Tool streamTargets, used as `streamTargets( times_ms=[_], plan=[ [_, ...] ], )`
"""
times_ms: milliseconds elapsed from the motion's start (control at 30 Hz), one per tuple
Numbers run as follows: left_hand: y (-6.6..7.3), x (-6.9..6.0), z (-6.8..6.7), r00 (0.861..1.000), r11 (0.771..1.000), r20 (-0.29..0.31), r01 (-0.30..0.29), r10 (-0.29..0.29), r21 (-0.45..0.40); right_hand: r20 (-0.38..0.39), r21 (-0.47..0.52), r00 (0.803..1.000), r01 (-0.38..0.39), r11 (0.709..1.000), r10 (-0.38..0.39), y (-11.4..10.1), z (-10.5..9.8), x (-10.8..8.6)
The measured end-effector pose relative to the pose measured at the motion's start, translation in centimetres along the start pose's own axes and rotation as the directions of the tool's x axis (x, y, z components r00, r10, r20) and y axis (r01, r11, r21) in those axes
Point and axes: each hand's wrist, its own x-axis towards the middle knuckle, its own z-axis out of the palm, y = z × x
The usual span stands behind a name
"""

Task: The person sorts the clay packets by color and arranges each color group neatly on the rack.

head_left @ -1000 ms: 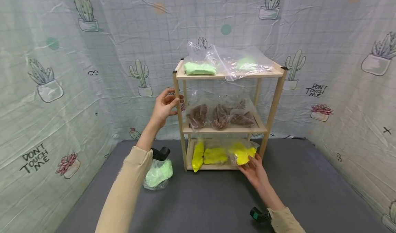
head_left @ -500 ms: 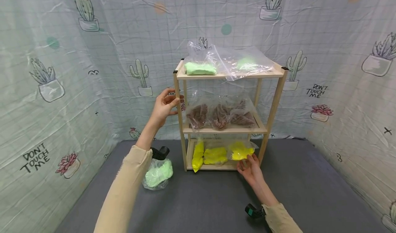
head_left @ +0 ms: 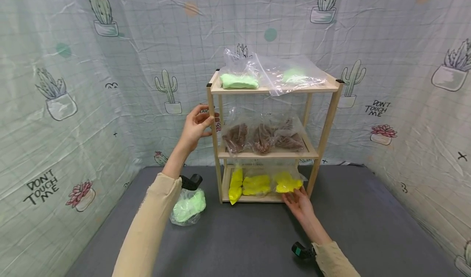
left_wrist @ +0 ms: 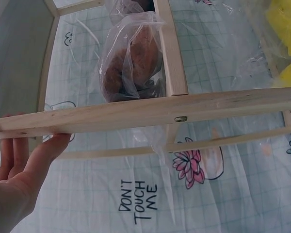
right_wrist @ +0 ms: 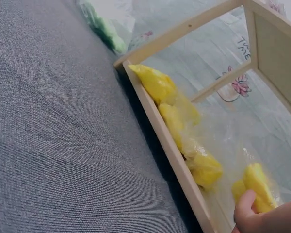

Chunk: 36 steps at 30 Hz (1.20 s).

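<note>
My left hand [head_left: 196, 125] grips the left front post [head_left: 213, 140] of a small three-tier wooden shelf. In the left wrist view the fingers [left_wrist: 44, 155] and thumb come round that post. At the right end of the bottom tier, my right hand [head_left: 301, 205] holds a clear bag of yellow stuff [head_left: 288, 182] by its near edge. The right wrist view has the thumb [right_wrist: 246, 205] against this bag; the other fingers are mostly hidden. Beside it on the same tier lie two more yellow bags, one in the middle [head_left: 256, 184] and one at the left [head_left: 235, 185].
Several bags of brown lumps [head_left: 262, 138] fill the middle tier. On the top tier are bags with pale green contents [head_left: 239, 81], one overhanging the front edge. Another pale green bag [head_left: 188, 206] lies on the grey table [head_left: 235, 244], left of the shelf. Printed cloth [head_left: 140, 84] surrounds the table.
The right hand has moved slightly left with the yellow bag, which rose back onto the bottom tier and then dipped a little. The left hand stays on the post.
</note>
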Motion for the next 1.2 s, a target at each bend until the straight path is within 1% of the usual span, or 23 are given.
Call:
streamTargets(
  times_ms=[100,267,500,633,733,867,967,1100,1200],
  plan=[
    [0.1,0.0,0.0,1.000,1.000,-0.004,-0.001,0.001,0.000,0.000,-0.035,1.000,0.020,0.999,-0.020,0.0,0.1,-0.1],
    [0.1,0.0,-0.1,1.000,1.000,-0.001,0.000,0.000,0.014,-0.010,-0.009,1.000,0.005,1.000,-0.005,0.0,0.1,-0.4],
    [0.1,-0.1,-0.2,1.000,1.000,0.009,-0.016,0.016,0.010,-0.021,-0.018,1.000,-0.011,1.000,0.010,-0.4,0.4,-1.0],
    [0.1,-0.1,-0.1,1.000,1.000,0.007,-0.004,0.004,0.013,-0.020,0.008,1.000,-0.019,1.000,0.019,-0.4,0.2,-1.2],
    [0.1,0.0,0.0,1.000,1.000,0.010,-0.005,0.005,0.014,-0.027,-0.007,0.999,-0.033,0.999,0.033,-0.6,0.1,-1.3],
    [0.1,0.0,0.0,1.000,1.000,0.006,-0.006,0.006,0.009,-0.053,-0.069,0.997,-0.065,0.996,0.061,-0.9,-0.1,-1.5],
    [0.1,-0.1,0.0,1.000,1.000,-0.001,0.000,0.000,0.009,-0.065,-0.096,0.995,-0.081,0.992,0.075,-1.2,-0.3,-1.5],
    [0.1,-0.1,0.1,1.000,1.000,-0.005,-0.005,0.005,0.004,-0.036,-0.102,0.995,-0.101,0.990,0.098,-1.7,-0.5,-1.6],
    [0.1,-0.2,0.2,1.000,1.000,-0.001,-0.018,0.018,-0.005,0.011,-0.119,0.993,-0.119,0.986,0.121,-2.1,-0.8,-1.8]
  ],
)
